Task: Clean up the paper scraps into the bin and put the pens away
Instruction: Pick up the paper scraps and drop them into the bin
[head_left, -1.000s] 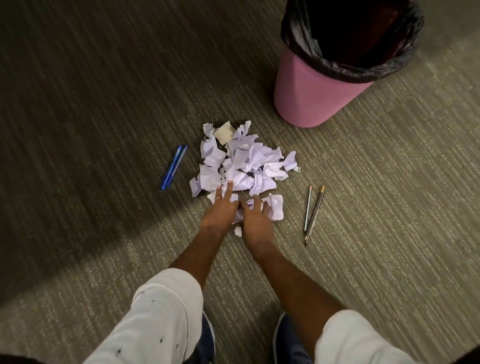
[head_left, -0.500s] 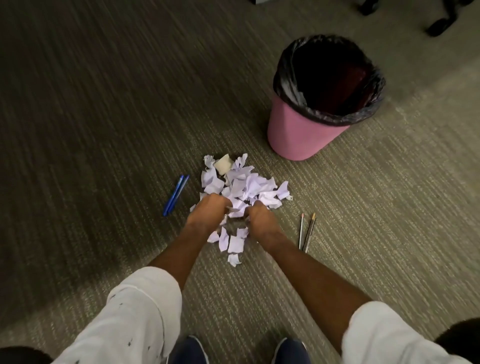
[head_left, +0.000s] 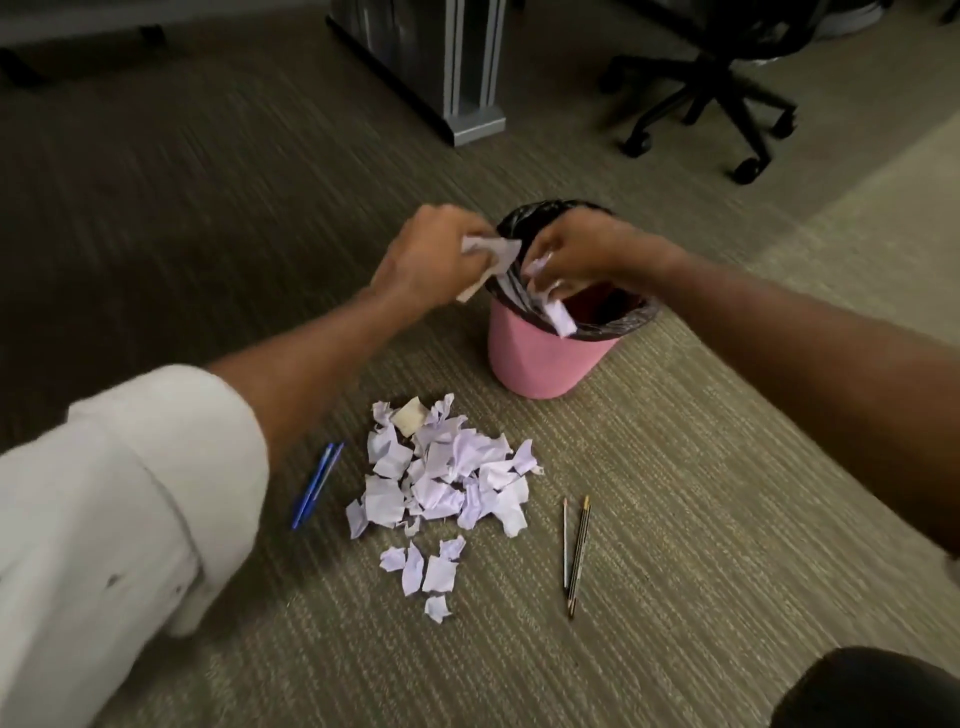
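A change is seen against the frames of a moment ago: the hands, then pressed low into the pile near the frame's centre, have been lifted to the bin (head_left: 545, 358) in the upper middle of the frame, and scraps have been carried with them. The left hand (head_left: 431, 260) is closed on a wad of scraps (head_left: 491, 249) and is held at the bin's left rim, not fully over the opening. The right hand (head_left: 576, 249) is held above the opening with its fingers loosely curled on a few scraps; one scrap (head_left: 558, 314) is seen below it at the black liner (head_left: 631, 319), either falling or resting on the rim, which cannot be told through the blur.

The first load, then, is judged to be at the point of release. Most of the work is left: the pile (head_left: 447, 467) lies on the carpet (head_left: 727, 493) below centre, and a small group of loose scraps (head_left: 426, 569) has been left just below it, apart from the main heap, where the hands were dug in. Several more handfuls are likely to be needed, and the stragglers will have to be gathered separately.

The pens have not been touched. The blue pens (head_left: 317, 483) lie side by side left of the pile, and the thin pens (head_left: 574, 556) lie to its right, both pairs unchanged in place. No holder for them is seen. A chair base (head_left: 727, 93) and a grey post (head_left: 457, 67) stand at the top of the frame.

A spill outside the left rim is a risk if the left hand is opened where it is.
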